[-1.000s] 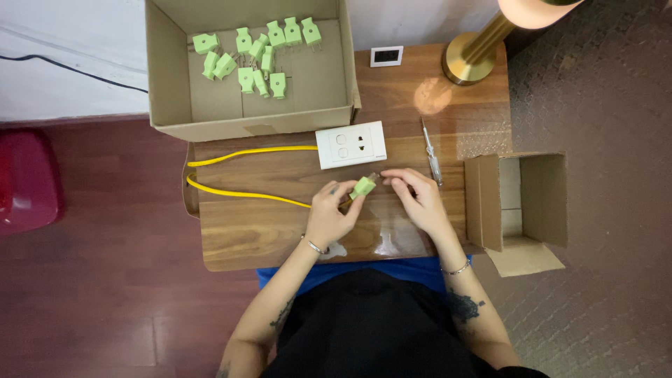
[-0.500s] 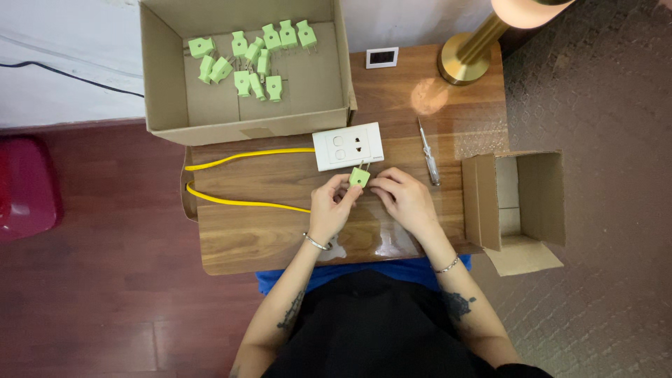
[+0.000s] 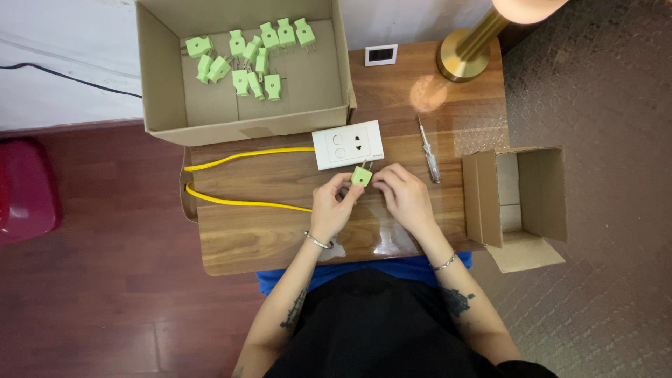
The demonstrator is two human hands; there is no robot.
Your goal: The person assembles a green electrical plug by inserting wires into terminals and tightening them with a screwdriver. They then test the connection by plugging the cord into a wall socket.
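Note:
Both hands meet over the middle of a wooden table (image 3: 266, 234). My left hand (image 3: 331, 207) and my right hand (image 3: 402, 196) pinch a small green plug (image 3: 361, 175) between their fingertips, its metal prongs pointing up towards a white socket plate (image 3: 348, 144) just beyond it. A yellow cable (image 3: 238, 203) runs from under my left hand out to the left and loops back to the socket plate.
A large open cardboard box (image 3: 241, 122) at the back holds several more green plugs (image 3: 252, 56). A screwdriver (image 3: 429, 150) lies right of the socket. A small empty box (image 3: 521, 199) sits at the right edge, a brass lamp base (image 3: 465, 52) at the back right.
The green plug has moved up towards the socket plate and turned so that its prongs point at it. Both hands followed it slightly forward.

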